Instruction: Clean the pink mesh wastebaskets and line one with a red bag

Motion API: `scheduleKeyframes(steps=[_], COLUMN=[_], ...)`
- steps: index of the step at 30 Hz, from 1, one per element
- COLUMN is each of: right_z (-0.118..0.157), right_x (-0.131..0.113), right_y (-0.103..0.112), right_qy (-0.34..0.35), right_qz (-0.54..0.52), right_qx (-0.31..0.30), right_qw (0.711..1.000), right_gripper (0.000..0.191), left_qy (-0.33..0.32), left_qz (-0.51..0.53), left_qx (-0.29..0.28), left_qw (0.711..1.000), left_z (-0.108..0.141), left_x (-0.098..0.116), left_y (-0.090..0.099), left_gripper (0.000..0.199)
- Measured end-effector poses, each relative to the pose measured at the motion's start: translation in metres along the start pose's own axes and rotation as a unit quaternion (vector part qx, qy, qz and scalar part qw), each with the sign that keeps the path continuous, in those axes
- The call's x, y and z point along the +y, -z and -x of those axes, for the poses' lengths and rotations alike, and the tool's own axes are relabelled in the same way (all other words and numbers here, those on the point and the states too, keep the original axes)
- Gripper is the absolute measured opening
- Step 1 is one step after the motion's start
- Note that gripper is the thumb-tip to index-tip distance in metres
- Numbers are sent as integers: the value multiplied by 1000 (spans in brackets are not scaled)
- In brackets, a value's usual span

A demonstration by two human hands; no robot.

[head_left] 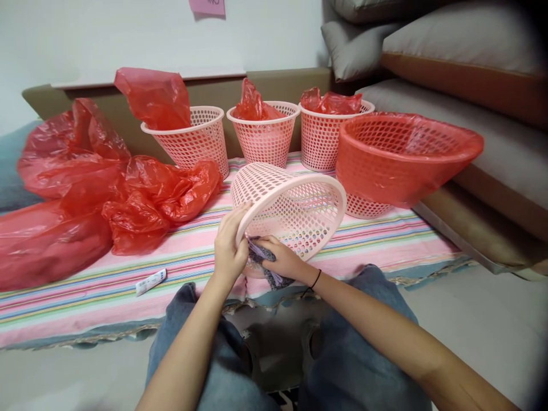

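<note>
A pink perforated plastic wastebasket (295, 188) lies tilted on its side, its mouth turned toward me. My left hand (231, 242) grips its rim at the left, thumb in front and fingers behind. Inside the lower left of the mouth, my right hand (285, 260) is closed on a grey and purple cloth (274, 277) and presses it near the rim. Part of the cloth hangs below my fingers. The inner wall behind the right hand is partly hidden.
Behind stand three pink baskets (263, 137) with red bags bunched inside. At right is a basket lined with a red bag (406, 171). Red plastic bags (149, 200) heap at left on the striped cloth (184, 268), near a small white packet (150, 282). Cushions (462, 45) pile up right.
</note>
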State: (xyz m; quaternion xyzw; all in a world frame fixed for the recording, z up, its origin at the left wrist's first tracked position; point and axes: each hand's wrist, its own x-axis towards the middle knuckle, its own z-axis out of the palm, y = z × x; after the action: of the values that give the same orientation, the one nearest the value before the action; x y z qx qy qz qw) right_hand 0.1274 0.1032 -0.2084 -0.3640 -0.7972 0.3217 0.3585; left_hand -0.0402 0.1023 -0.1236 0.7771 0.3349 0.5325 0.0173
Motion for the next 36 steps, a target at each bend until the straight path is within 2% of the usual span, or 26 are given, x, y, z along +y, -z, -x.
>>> scheduleKeyframes(steps=[3,5,8,10,14,16,18,20,22,24,26,28,31,34,36], right_z=[5,6,4,1,0,0,-1,-6,-14,-23,-30,-35,-41,-46,-48], right_x=[1,1,2,4,7,6,4,1,-5,-11,-15,-16,-9,2,9], right_y=[16,30,49,57,48,35,20,8,-1,-6,-9,-11,-17,-22,-21], right_qy=[-67,-124,-193,-215,-219,-201,-165,-112,-63,-46,-53,-57,-51,-44,-53], right_qz=[143,267,392,410,392,372,314,172,-26,-179,-251,-269,-232,-139,-15], right_qx=[-54,-71,-44,-20,-12,-23,-30,-10,35,73,92,94,80,65,41], right_qw=[986,953,899,886,894,906,934,979,997,980,962,957,968,987,998], right_gripper=[60,54,45,42,41,43,49,53,51,49,48,49,51,50,52], left_qy=[9,10,0,-12,-21,-17,-12,2,21,38,57,74,80,77,77], left_qz=[10,17,9,-9,-40,-30,-6,19,36,45,52,64,84,83,74], left_qx=[2,1,-23,-52,-71,-57,-33,-5,19,34,41,46,53,52,47], left_qw=[1000,1000,1000,999,996,998,999,1000,999,998,996,994,992,992,993], left_z=[1,0,-1,-2,1,4,7,11,13,13,13,13,14,17,18], left_x=[-2,-3,-3,-2,2,3,5,6,8,11,13,15,15,14,13], left_y=[2,4,8,10,8,4,-2,-8,-12,-13,-11,-8,-2,1,2], left_gripper=[59,57,54,55,58,59,58,52,41,33,29,28,29,29,28])
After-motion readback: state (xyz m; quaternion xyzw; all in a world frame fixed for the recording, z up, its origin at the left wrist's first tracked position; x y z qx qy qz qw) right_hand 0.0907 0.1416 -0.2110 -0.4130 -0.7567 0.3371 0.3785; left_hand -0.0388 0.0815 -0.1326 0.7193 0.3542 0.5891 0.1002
